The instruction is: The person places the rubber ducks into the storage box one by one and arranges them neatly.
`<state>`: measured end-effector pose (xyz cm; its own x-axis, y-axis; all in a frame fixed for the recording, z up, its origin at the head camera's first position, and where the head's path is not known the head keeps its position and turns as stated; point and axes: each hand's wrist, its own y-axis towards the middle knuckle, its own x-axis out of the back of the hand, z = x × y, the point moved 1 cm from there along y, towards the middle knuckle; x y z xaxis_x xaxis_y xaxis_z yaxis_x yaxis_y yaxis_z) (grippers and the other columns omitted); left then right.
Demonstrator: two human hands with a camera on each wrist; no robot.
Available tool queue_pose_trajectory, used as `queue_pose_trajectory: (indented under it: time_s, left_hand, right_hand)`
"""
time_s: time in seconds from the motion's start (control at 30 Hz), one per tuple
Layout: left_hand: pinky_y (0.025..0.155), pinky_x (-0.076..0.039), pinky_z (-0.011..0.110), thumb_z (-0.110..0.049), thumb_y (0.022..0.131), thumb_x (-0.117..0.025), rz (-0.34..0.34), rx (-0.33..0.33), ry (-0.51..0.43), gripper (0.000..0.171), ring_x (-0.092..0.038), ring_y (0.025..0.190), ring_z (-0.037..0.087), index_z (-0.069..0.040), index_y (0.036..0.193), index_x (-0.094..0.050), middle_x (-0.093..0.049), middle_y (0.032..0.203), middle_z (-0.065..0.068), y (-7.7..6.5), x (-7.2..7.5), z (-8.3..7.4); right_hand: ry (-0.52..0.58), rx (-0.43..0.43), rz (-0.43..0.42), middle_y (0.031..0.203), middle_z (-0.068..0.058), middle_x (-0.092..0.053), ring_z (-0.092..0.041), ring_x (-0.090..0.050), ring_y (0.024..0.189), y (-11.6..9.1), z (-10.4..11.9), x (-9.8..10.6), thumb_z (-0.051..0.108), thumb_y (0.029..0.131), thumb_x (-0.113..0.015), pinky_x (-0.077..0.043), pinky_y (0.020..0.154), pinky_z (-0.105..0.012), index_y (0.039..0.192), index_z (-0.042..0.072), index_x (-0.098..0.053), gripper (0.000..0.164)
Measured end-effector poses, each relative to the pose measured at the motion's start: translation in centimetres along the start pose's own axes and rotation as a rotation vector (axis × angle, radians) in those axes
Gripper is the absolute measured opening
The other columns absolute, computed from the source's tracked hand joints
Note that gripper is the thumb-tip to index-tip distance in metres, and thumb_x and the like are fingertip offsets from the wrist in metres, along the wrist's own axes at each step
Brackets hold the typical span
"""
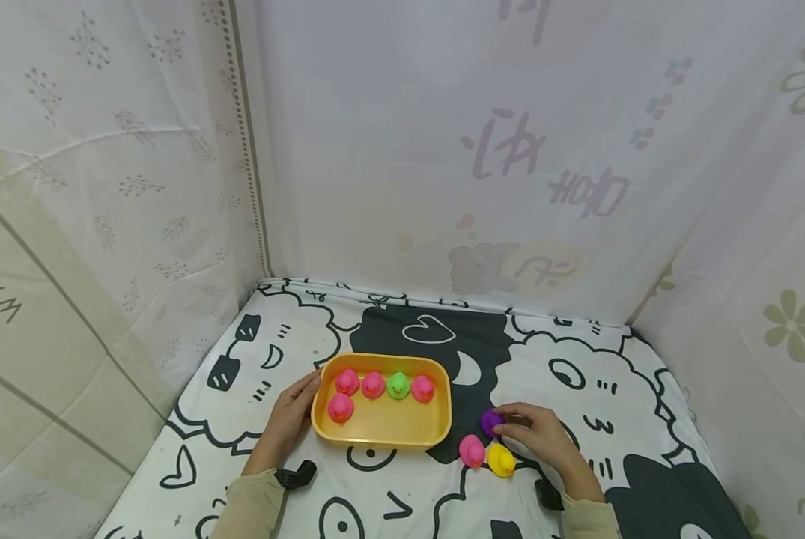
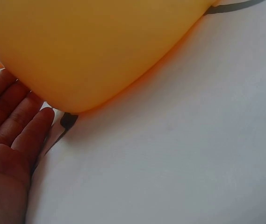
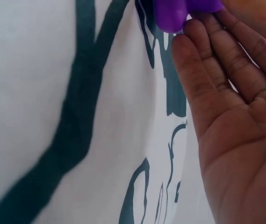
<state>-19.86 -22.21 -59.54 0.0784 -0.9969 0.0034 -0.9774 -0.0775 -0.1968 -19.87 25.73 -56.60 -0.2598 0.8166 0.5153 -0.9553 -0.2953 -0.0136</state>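
Note:
In the head view, a yellow tray (image 1: 389,436) stands in the middle of the cloth. It holds several pink rubber ducks, one of them the pink duck (image 1: 341,409) at lower left, and a green duck (image 1: 398,385). My left hand (image 1: 290,416) rests against the tray's left end; the left wrist view shows its fingers (image 2: 18,114) nearly straight along the tray wall. To the tray's right, my right hand (image 1: 541,436) pinches a purple duck (image 1: 490,423) between thumb and fingers. The right wrist view shows only part of that purple duck, at the fingertips.
A pink duck (image 1: 472,451) and a yellow duck (image 1: 501,460) sit on the cloth (image 1: 402,494) just in front of the purple one. White printed curtains (image 1: 415,165) enclose the back and both sides. A dark strap device (image 1: 297,475) is on the left wrist.

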Motion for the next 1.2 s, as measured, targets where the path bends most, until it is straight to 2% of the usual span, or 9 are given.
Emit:
queue_pose_trajectory:
  time_s: [0.13,0.37,0.6,0.73,0.9,1.0,1.2]
  left_hand:
    - [0.105,-0.045,0.033,-0.061,0.094,-0.058,0.003,-0.002,0.007,0.069,-0.048,0.137,0.025,-0.016,0.147,-0.054,-0.048,0.153,0.005,0.0,0.0,0.0]
    - [0.105,-0.046,0.033,-0.061,0.095,-0.057,0.005,-0.006,0.018,0.069,-0.049,0.136,0.026,-0.017,0.147,-0.054,-0.048,0.152,0.005,-0.1,0.0,-0.1]
    - [0.102,-0.048,0.028,-0.06,0.096,-0.056,0.005,-0.015,0.019,0.068,-0.051,0.135,0.025,-0.016,0.147,-0.054,-0.049,0.151,0.005,-0.1,0.1,0.0]
    - [0.099,-0.05,0.024,-0.06,0.096,-0.056,0.003,-0.011,0.019,0.067,-0.052,0.133,0.026,-0.017,0.147,-0.054,-0.05,0.151,0.005,-0.1,0.1,0.1]
    - [0.101,-0.049,0.026,-0.061,0.095,-0.056,0.009,-0.003,0.019,0.067,-0.051,0.134,0.025,-0.018,0.147,-0.054,-0.049,0.151,0.004,0.0,0.1,0.0]
    - [0.104,-0.047,0.029,-0.061,0.095,-0.056,0.016,-0.002,0.019,0.067,-0.05,0.135,0.025,-0.019,0.147,-0.054,-0.049,0.152,0.004,0.0,0.1,0.0]
    - [0.107,-0.044,0.033,-0.061,0.096,-0.056,0.018,-0.003,0.03,0.068,-0.048,0.138,0.025,-0.018,0.148,-0.053,-0.048,0.153,0.004,0.0,0.1,-0.1]
  right_hand:
    - [-0.049,0.037,-0.025,0.112,0.004,-0.072,-0.021,-0.069,0.104,0.4,0.5,0.0,0.032,0.085,-0.081,-0.059,0.09,-0.036,0.112,0.025,-0.076,0.028]
    - [-0.088,0.096,-0.052,0.111,0.005,-0.072,-0.023,-0.067,0.108,1.6,1.5,0.2,0.032,0.085,-0.082,-0.056,0.095,-0.048,0.113,0.023,-0.076,0.03]
    - [-0.123,0.143,-0.049,0.112,0.007,-0.072,-0.024,-0.067,0.11,3.1,3.1,0.6,0.033,0.086,-0.081,-0.054,0.096,-0.053,0.114,0.025,-0.075,0.03]
    - [-0.135,0.2,-0.052,0.109,0.008,-0.072,-0.024,-0.068,0.107,4.1,4.1,1.0,0.032,0.085,-0.082,-0.054,0.095,-0.055,0.114,0.026,-0.075,0.03]
    - [-0.14,0.282,-0.042,0.108,0.009,-0.071,-0.02,-0.069,0.103,5.4,5.5,1.2,0.03,0.085,-0.082,-0.054,0.093,-0.057,0.113,0.025,-0.075,0.029]
    - [-0.145,0.319,-0.034,0.109,0.01,-0.071,-0.018,-0.068,0.102,6.3,6.3,1.3,0.029,0.086,-0.081,-0.055,0.092,-0.054,0.113,0.025,-0.075,0.028]
    - [-0.15,0.354,-0.005,0.11,0.012,-0.07,-0.015,-0.068,0.103,7.8,8.0,0.3,0.031,0.088,-0.079,-0.059,0.09,-0.036,0.114,0.027,-0.075,0.027]
